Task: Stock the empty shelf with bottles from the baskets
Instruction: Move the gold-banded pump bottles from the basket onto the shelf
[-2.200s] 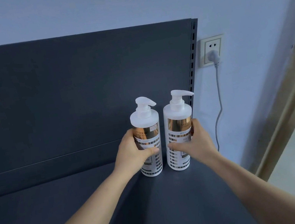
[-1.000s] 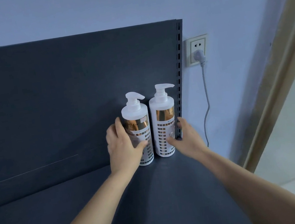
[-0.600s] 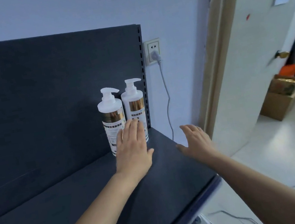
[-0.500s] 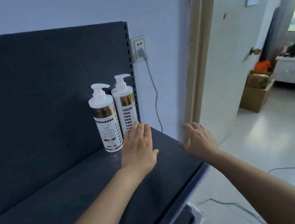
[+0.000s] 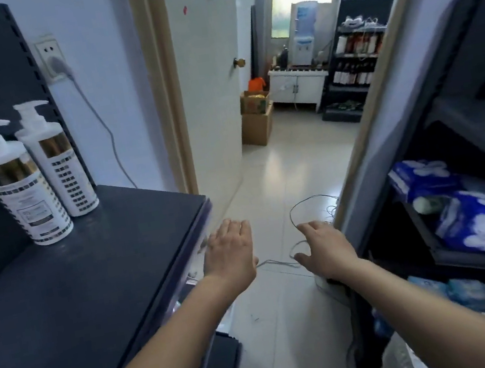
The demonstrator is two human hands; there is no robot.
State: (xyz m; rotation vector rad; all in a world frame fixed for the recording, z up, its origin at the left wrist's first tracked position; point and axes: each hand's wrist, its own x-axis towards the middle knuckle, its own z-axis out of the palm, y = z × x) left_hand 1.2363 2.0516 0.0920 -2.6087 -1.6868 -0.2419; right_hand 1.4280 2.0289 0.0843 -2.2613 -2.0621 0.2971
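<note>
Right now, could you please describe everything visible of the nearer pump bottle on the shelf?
The nearer pump bottle is white, plastic-looking, with a white pump head, a gold band below the shoulder and a checkered label. It stands upright on the dark shelf, beside a matching bottle; nothing holds it.

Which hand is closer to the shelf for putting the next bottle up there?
Left, probably. The left hand hovers beside the shelf, on the side where the bottles stand. The right hand is farther out over the floor. Both are open and empty.
</note>
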